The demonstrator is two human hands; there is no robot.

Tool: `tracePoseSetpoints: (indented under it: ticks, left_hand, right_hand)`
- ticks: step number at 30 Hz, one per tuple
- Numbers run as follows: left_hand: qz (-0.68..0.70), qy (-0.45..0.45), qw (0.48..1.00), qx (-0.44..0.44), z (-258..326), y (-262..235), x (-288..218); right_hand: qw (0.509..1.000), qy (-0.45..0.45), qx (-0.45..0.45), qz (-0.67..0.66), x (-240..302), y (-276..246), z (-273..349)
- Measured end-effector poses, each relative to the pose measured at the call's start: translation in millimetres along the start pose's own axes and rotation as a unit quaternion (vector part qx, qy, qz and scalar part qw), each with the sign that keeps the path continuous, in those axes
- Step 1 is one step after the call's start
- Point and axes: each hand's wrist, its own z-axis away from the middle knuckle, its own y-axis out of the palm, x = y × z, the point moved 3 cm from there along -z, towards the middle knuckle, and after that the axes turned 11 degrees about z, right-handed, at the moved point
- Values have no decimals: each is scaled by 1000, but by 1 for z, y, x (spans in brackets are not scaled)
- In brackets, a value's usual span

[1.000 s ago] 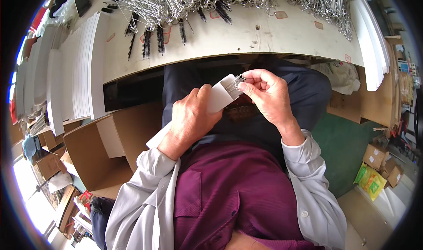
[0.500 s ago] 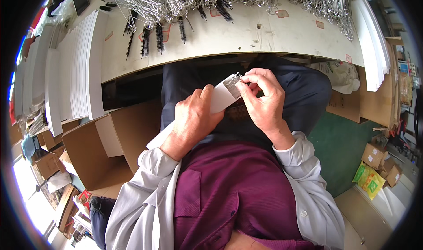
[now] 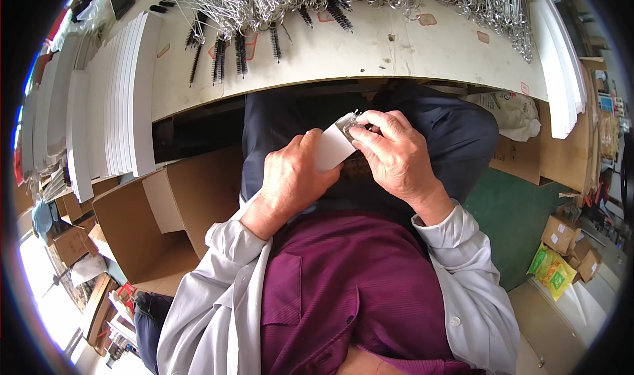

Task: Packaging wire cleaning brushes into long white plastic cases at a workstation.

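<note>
The left hand point(image 3: 294, 173) wraps a white box point(image 3: 335, 150); the right hand point(image 3: 401, 158) pinches wire ends point(image 3: 349, 119) at its mouth. Looks light, crushable: best held gently by its sides.

The tabletop point(image 3: 343, 59) spans the top of the frame. On it, one wire heap point(image 3: 264, 5) lies at top centre, a second heap point(image 3: 492, 8) lies to its right, and brushes point(image 3: 240, 54) lie below the first. A box row point(image 3: 140, 97) stands at upper left, a box stack point(image 3: 560, 64) at upper right. Below the row is a carton point(image 3: 198, 187). At centre, a box point(image 3: 335, 150) lies between left grip point(image 3: 294, 177) and right grip point(image 3: 404, 163), wires point(image 3: 350, 122) at its upper-right end. At lower right, a packet point(image 3: 552, 270) lies beside small cartons point(image 3: 561, 234).
</note>
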Motion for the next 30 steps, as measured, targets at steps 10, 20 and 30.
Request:
tracePoseSetpoints:
  ticks: [10, 20, 30]
  left_hand:
    - [0, 46, 999, -24, 2, 6, 1]
    - [27, 50, 998, -42, 0, 2, 1]
    - [55, 76, 994, -56, 4, -1, 2]
  right_hand:
    - [992, 84, -51, -78, -5, 11, 3]
    - [987, 103, -26, -116, 6, 16, 7]
    - [986, 89, 10, -144, 9, 18, 11]
